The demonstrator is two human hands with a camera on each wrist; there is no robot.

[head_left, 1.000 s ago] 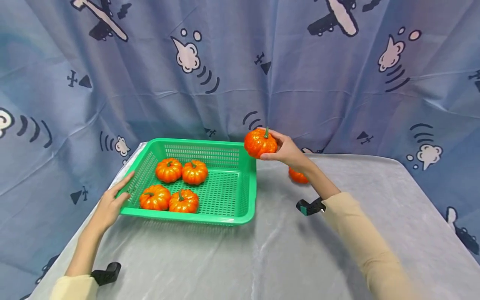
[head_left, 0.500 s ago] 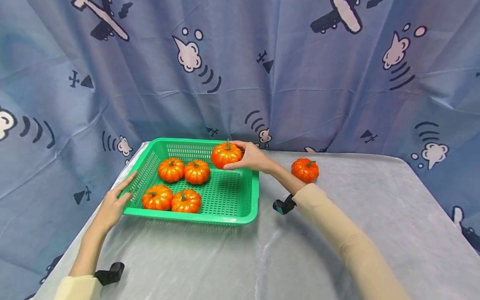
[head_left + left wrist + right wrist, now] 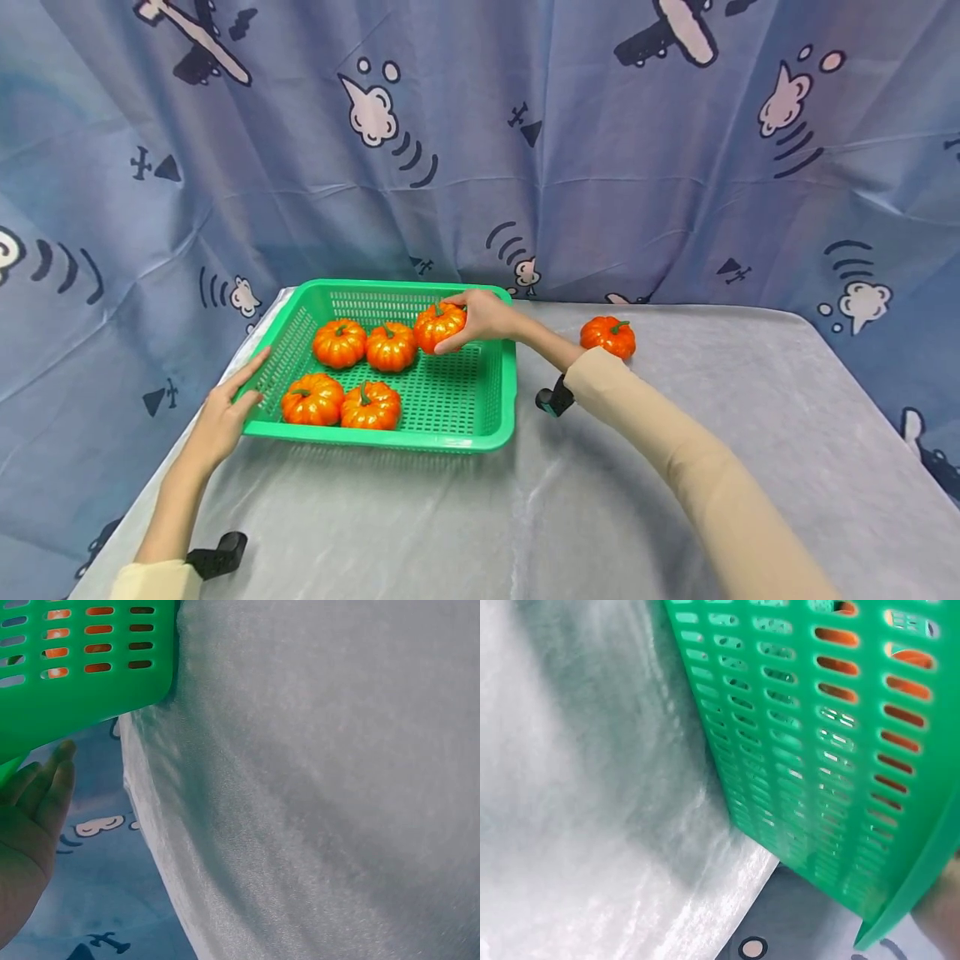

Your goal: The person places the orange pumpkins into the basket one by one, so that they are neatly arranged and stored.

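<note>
My right hand (image 3: 483,319) grips a small orange pumpkin (image 3: 437,328) by its right side, low over the back right part of a green plastic basket (image 3: 450,442). Thumb in front and fingers behind, it leaves the pumpkin's green stem showing on top. Several glossy orange pumpkins (image 3: 313,398) sit in the basket's left half. At the left end, my left hand (image 3: 221,417) rests against the rim with fingers fairly straight; in the left wrist view that hand (image 3: 34,832) lies under the rim. Through the slotted wall (image 3: 795,772) in the right wrist view, orange patches show.
One more pumpkin (image 3: 608,337) stands on the grey-white cloth-covered table (image 3: 675,400) right of the basket, just behind my right sleeve. A blue patterned curtain (image 3: 465,150) hangs along the table's back edge and left side.
My right hand has carried its pumpkin leftward from beyond the basket's right rim, then down inside it. The pumpkin on the table has come into fuller view. My left hand stays at the rim.
</note>
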